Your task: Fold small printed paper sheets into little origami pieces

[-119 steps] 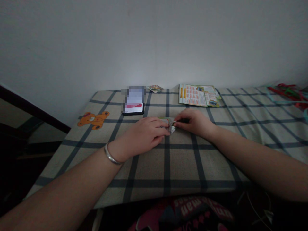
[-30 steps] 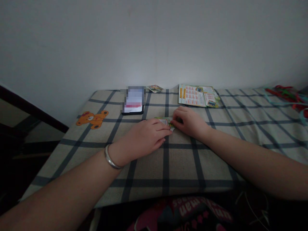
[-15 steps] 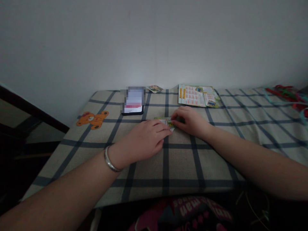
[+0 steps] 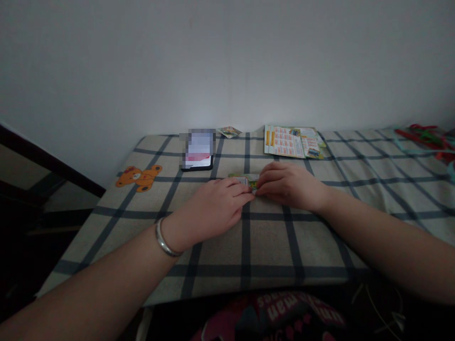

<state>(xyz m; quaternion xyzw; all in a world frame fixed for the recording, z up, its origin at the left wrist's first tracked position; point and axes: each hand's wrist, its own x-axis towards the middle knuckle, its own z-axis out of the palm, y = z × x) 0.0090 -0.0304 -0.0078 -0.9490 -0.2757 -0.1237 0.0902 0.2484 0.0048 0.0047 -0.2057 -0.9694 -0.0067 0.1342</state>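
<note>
A small piece of printed paper (image 4: 242, 180), green and white, lies on the checked tablecloth between my hands. My left hand (image 4: 222, 201), a silver bangle at its wrist, holds the paper down with its fingers close together over the left part. From the other side, my right hand (image 4: 289, 185) has its fingertips pressed together at the paper's right edge, beside my left fingertips. My fingers cover much of the paper, so its full shape is hidden.
Behind the hands lie a phone (image 4: 197, 150) with a lit screen, a small folded paper piece (image 4: 229, 131) and several printed sheets (image 4: 293, 141). An orange bear figure (image 4: 138, 178) is at left. Red and green items (image 4: 423, 137) lie at far right. A wall (image 4: 227, 61) borders the table's back.
My right hand has come slightly nearer to me, its fingers now lower and closed together at the paper's edge. My left hand stays almost in place on the paper.
</note>
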